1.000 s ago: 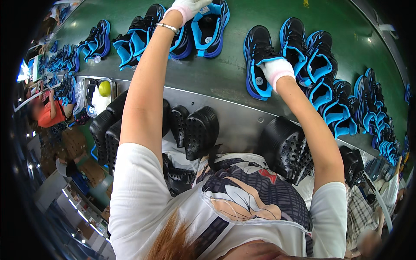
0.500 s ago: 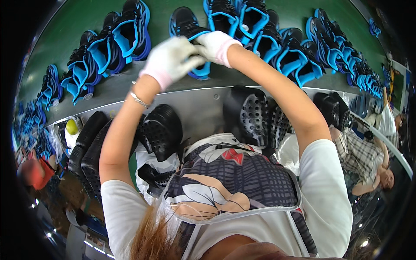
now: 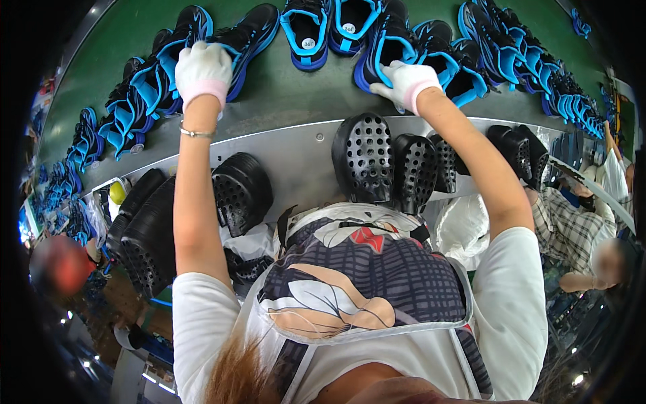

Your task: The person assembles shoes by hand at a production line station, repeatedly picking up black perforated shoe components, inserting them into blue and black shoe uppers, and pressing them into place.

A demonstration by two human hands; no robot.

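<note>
My left hand (image 3: 203, 73), in a white glove with a pink cuff, is closed over the collar of a black and blue sports shoe (image 3: 252, 37) whose toe points away to the right. Another sports shoe (image 3: 190, 27) stands just left of it. On the right, my gloved right hand (image 3: 408, 82) pinches the heel collar of a sports shoe (image 3: 393, 28), fingers at its opening and thumb outside. Between my hands, two shoes (image 3: 307, 30) stand with round white stickers visible on their insoles.
The green surface (image 3: 296, 94) carries several more shoes at left and a long row of shoes (image 3: 518, 60) at right. Black perforated shoe-shaped pieces (image 3: 367, 151) line the metal edge near me. People (image 3: 572, 222) are at the right; another person (image 3: 64, 266) is at the left.
My hands were together over a shoe in the middle; they have moved apart, each to a different shoe. The shoes in the centre and at left now stand in different places.
</note>
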